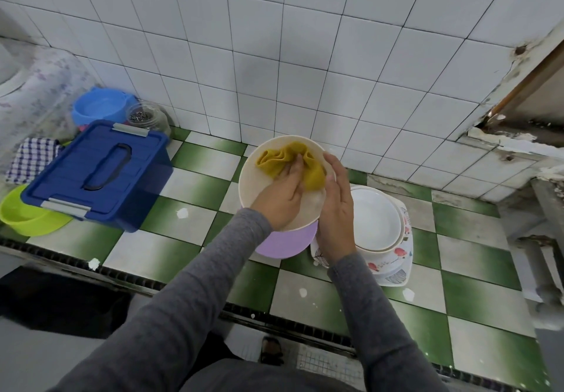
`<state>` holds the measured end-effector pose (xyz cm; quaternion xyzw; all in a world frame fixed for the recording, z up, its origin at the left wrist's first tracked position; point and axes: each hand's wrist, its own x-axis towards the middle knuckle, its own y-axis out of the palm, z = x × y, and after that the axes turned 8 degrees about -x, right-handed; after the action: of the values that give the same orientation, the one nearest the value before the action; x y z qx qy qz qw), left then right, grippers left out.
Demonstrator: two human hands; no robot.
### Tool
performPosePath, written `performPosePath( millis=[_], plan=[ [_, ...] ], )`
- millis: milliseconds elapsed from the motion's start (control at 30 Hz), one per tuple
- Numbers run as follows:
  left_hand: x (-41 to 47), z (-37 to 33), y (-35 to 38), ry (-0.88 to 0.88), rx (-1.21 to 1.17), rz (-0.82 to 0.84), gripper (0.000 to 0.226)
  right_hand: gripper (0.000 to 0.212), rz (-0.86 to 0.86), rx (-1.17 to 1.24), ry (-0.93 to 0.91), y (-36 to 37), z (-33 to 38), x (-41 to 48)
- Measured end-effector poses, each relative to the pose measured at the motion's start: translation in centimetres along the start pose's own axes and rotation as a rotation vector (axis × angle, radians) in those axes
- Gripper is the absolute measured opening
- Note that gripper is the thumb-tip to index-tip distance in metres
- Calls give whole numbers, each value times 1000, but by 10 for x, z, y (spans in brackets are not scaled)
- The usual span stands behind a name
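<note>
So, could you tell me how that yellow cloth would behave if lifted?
The yellow cloth is bunched in soft folds, so it would probably hang floppy. It looks thin, hence likely light. Pushed across the plate by the left hand, it would likely crumple.

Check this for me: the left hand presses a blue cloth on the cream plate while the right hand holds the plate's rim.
One detail is wrong: the cloth is mustard yellow, not blue. In the head view the left hand presses it on the cream plate while the right hand holds the plate's rim.
</note>
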<state>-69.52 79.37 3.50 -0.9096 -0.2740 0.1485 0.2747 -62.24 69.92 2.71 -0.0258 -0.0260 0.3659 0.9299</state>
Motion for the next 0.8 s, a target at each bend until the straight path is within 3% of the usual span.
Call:
performPosePath(
  millis=[167,300,367,500,633,800],
  plan=[
    [-6,-13,-13,155,41,205,50,39,-2,8,-10,-1,1,6],
    [-5,-17,-16,120,227,306,50,32,-25,30,-8,-5,7,14],
    [-4,-14,-13,21,367,340,52,30,-64,13,-14,-6,11,17],
    [-5,-15,-4,-51,505,316,55,32,-77,-10,-24,-8,14,18],
    [-1,-14,0,-186,441,292,60,33,-28,40,-21,-5,14,12],
    [4,-17,0,-221,384,63,68,44,5,25,-56,4,14,5]
  ],
)
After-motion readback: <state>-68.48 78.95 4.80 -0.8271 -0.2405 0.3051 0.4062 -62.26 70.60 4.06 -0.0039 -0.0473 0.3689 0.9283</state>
